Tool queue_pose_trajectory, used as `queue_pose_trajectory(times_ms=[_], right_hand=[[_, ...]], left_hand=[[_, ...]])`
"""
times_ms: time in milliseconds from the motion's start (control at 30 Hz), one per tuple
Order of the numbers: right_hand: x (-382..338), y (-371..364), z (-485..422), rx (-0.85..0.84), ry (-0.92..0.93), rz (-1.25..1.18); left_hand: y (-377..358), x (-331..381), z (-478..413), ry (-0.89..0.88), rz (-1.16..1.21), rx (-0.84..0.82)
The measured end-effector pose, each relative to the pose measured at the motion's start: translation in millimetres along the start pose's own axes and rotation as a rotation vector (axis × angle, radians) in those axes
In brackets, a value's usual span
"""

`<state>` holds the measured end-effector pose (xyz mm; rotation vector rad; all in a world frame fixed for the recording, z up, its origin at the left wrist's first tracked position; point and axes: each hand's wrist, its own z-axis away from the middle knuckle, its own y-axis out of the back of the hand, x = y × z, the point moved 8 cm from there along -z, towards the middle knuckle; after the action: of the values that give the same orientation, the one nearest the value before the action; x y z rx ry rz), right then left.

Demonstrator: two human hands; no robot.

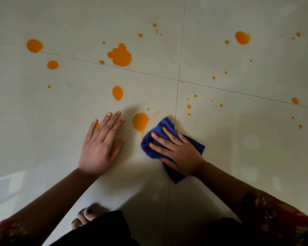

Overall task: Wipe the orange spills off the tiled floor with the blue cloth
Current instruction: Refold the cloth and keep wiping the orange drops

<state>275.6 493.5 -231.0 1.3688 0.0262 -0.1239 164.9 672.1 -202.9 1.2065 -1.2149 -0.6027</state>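
Right hand (180,151) is flat on the cloth (164,123), fingers spread and pressing it to the floor (220,157), not bunching it. Main worry: the blob (140,121) just left of the cloth looks thick, so one pass could drag it into a wider film, like the faint yellow smear (156,113) at the cloth's far edge. Left hand (100,148), further left of the cloth, lies flat with straight fingers. There's a small spot (97,126) right at them, so it'd be easy to track around.
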Motion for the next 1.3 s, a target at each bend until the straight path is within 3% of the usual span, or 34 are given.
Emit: queue_pose_trajectory(times_ms=[67,200,267,367,467,533,600,700,767,833,900,967,1033,1200,1300], right_hand=[[22,-3,15,-0.037,0.085,0.056],[91,15,-10,0.097,-0.41,-0.041],[82,27,-47,0.163,-0.49,-0.082],[28,29,-88,0.193,-0.267,-0.073],[-27,13,-61,0.052,0.181,0.037],[-17,6,-34,0.009,0.367,0.061],[27,9,-32,0.038,0.237,0.052],[84,32,-64,0.181,-0.252,-0.055],[74,45,-103,0.261,-0.33,-0.134],[38,50,-141,0.284,-0.237,-0.194],[-15,51,-153,0.315,-0.013,-0.182],[-62,40,-126,0.23,0.236,-0.148],[-63,27,-90,0.168,0.291,-0.102],[41,42,-113,0.328,-0.181,-0.132],[33,56,-182,0.392,-0.227,-0.187]], left_hand=[[6,-10,-1,-0.013,-0.025,0.006],[13,-37,2,0.071,-0.047,0.001],[15,-51,5,0.134,-0.055,0.006],[18,-68,11,0.248,-0.032,0.031],[17,-74,13,0.315,0.01,0.053],[17,-77,14,0.336,0.036,0.063],[17,-81,14,0.355,0.084,0.081],[18,-84,14,0.364,0.139,0.105],[21,-85,14,0.369,0.166,0.132],[23,-87,15,0.376,0.194,0.166],[25,-89,17,0.382,0.212,0.198],[27,-91,19,0.395,0.222,0.224],[28,-93,20,0.409,0.239,0.245],[30,-96,23,0.465,0.298,0.296],[31,-99,24,0.474,0.328,0.319]])
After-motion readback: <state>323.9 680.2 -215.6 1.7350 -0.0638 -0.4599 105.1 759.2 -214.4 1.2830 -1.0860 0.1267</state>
